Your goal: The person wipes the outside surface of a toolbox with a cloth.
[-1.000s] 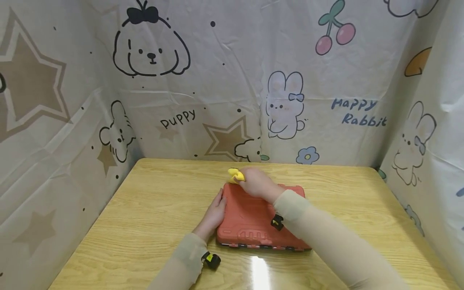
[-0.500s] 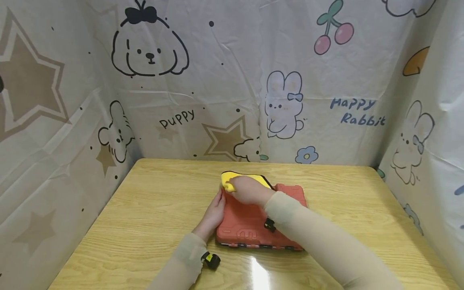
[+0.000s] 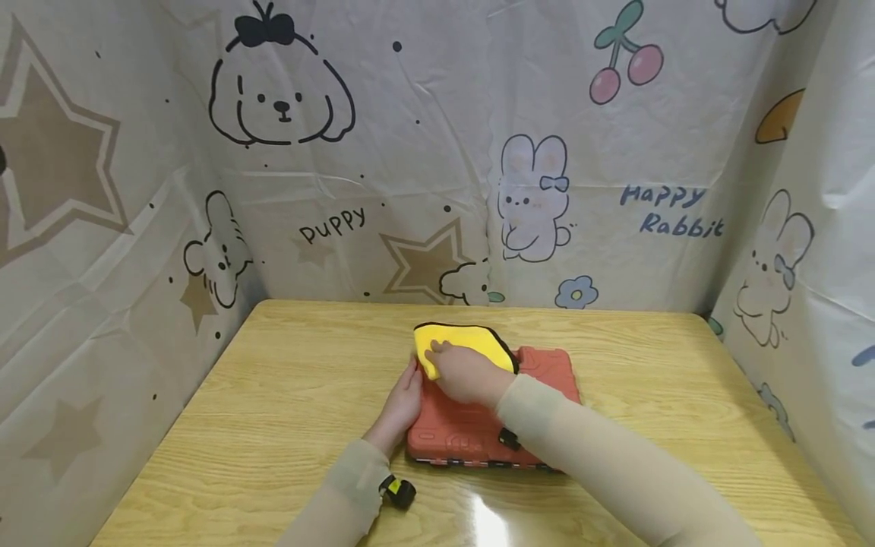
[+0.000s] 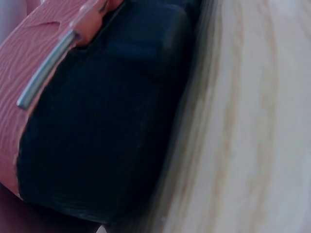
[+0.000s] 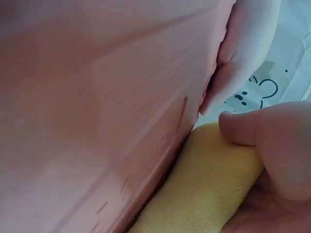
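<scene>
A red hard plastic case [image 3: 444, 437] with a black lower half lies closed on the wooden table. My left hand [image 3: 399, 403] rests along its left side, fingers stretched toward the far left corner. My right hand [image 3: 472, 372] pinches a yellow cloth [image 3: 472, 338] with black edging and presses it on the far part of the lid. In the right wrist view, the thumb lies over the folded cloth [image 5: 204, 179], right against the red lid [image 5: 97, 111]. A metal pin [image 4: 46, 70] shows at the case's edge in the left wrist view, above the dark base [image 4: 97, 131].
The light wooden table [image 3: 287, 395] extends around the case on all sides. Behind it and at both sides hangs a pale printed curtain [image 3: 410, 152] with cartoon animals and stars. Black wrist cameras [image 3: 398, 492] are strapped to both sleeves.
My right hand has drawn the cloth from the case's far edge back onto the lid, toward me, and the cloth now shows spread wider. My left hand has stayed at the left side.
</scene>
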{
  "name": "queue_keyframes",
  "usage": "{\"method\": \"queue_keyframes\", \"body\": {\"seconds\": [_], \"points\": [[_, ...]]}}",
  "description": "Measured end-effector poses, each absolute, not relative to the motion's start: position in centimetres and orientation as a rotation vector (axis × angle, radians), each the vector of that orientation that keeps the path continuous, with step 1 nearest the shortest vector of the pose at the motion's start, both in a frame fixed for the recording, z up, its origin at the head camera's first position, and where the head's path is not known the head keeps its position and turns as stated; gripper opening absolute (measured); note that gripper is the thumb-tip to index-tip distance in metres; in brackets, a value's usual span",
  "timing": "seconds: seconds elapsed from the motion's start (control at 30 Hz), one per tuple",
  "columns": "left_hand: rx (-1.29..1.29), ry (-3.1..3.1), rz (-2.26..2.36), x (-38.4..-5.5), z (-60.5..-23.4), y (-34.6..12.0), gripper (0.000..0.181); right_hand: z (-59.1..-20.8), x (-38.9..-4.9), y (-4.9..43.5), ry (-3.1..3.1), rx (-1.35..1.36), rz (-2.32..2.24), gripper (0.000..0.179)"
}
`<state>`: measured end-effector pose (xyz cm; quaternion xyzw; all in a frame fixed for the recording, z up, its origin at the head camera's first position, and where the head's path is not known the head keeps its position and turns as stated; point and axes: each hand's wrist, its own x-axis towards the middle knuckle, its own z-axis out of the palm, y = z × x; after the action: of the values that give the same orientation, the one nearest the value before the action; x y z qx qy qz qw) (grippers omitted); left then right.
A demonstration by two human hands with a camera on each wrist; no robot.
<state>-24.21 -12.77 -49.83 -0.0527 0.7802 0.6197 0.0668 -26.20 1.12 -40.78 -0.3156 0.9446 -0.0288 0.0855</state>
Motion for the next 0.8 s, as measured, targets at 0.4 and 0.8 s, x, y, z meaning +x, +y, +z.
{"method": "queue_keyframes", "body": {"seconds": [0.4,0.8], "points": [[-0.218,2.347,1.902,-24.1,-49.9,-12.6,0.055,-41.2,-24.1,1.7,2.814,-1.064,-0.059,0.045],[-0.245,2.305,1.949,-24.0,-50.1,-12.6,0.054,-41.7,-21.2,2.4,2.846,-1.149,0.007,0.044]]}}
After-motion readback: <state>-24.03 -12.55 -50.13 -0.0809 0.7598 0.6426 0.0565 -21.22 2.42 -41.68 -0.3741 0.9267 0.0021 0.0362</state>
